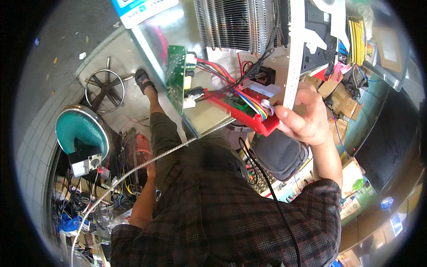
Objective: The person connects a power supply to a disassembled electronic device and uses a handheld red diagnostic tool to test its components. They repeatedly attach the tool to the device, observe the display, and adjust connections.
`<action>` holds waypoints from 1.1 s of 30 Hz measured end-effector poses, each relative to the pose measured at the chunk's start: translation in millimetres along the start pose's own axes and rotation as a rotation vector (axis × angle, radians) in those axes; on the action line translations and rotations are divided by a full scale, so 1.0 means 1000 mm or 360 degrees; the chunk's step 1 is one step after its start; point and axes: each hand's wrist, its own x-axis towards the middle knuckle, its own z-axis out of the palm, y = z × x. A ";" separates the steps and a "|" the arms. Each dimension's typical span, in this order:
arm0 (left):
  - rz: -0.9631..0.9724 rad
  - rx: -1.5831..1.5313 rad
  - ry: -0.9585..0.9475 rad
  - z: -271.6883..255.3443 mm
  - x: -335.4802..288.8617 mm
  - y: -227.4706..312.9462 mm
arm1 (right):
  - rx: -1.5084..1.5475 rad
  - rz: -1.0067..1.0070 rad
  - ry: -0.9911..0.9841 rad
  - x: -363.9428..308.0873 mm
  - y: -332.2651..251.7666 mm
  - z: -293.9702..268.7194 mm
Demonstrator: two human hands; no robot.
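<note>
My right hand [307,116] is closed, its thumb and fingers at the corner of a red plastic frame [240,116] holding a small green circuit board. Multicoloured wires [257,106] run out of the frame. The lower end of a white strip [293,58] comes down beside my thumb; I cannot tell whether it is held too. To the left, a green circuit board [176,80] stands on edge with wires plugged into its connectors. My left hand [151,170] reaches down beside a reddish perforated object [142,147]; its fingers are hidden.
A finned metal heat sink [231,26] stands on the glass-topped table [207,122]. A green round stool [80,129] carries a meter [84,165]. Tangled cables and parts lie at lower left. A light cord [133,171] and a black cable [278,204] cross in front of me.
</note>
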 end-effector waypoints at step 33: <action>0.0511 0.0252 0.0567 0.044 -0.016 -0.041 | -0.0419 -0.0729 0.0475 -0.011 0.003 0.012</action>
